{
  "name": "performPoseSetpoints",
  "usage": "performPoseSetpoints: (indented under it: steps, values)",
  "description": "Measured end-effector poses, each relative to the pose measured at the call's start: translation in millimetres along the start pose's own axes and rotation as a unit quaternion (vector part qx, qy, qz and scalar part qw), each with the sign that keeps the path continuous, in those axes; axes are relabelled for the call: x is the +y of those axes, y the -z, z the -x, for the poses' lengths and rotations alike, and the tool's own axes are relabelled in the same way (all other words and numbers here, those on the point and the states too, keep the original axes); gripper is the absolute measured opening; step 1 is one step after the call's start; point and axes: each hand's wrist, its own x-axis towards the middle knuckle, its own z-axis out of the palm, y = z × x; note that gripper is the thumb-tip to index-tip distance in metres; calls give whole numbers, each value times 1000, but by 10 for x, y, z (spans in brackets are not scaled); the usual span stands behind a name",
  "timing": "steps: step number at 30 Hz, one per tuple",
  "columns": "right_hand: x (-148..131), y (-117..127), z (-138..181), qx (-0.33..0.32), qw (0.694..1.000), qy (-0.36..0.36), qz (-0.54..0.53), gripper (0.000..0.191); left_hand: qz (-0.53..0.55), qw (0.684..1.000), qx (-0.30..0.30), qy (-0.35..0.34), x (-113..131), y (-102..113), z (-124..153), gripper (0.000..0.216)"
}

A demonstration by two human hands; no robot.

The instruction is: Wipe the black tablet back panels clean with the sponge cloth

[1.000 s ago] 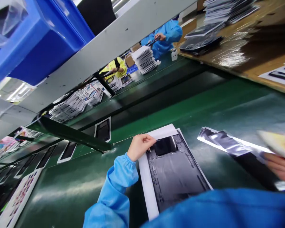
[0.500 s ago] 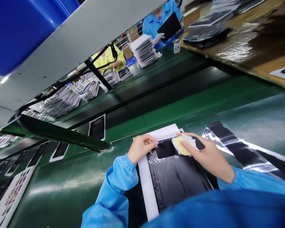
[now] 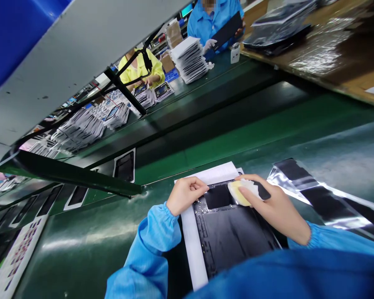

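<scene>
A dark flat panel (image 3: pixel 233 232) lies on a white sheet (image 3: pixel 191 245) on the green belt in front of me. My left hand (image 3: pixel 185 194) is curled, its fingers pressing on the panel's top left corner and the sheet. Pressed against the panel's top edge is a pale yellow pad (image 3: pixel 238 192), with my right hand (image 3: pixel 272 205) closed over it. Both arms are in blue sleeves.
A shiny silver film bag (image 3: pixel 318 197) lies to the right on the green conveyor (image 3: pixel 268 137). More dark panels on white sheets (image 3: pixel 124 165) ride the belt at left. Stacks of white sheets (image 3: pixel 190 58) and two other workers stand beyond; a grey shelf (image 3: pixel 81 54) hangs overhead.
My right hand came in from the right edge with the yellow pad and set it on the panel's top edge. My left hand stayed put.
</scene>
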Motion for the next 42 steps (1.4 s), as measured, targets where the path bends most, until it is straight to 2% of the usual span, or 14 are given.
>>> performPoseSetpoints:
  steps: [14,25,35,42]
  values:
    - [-4,9,10,-21,1000,-23,-2,37,-11,1000,-3,-3,8,-1,-9,18]
    - [-3,-12,17,-7,996,47,70,30,-31,999,0,-19,6,0,0,16]
    - [38,-28,13,4,992,86,90,26,-168,984,27,-61,-15,-19,56,12]
    - [141,-56,18,14,989,102,105,27,-210,974,38,-72,-40,-43,89,11]
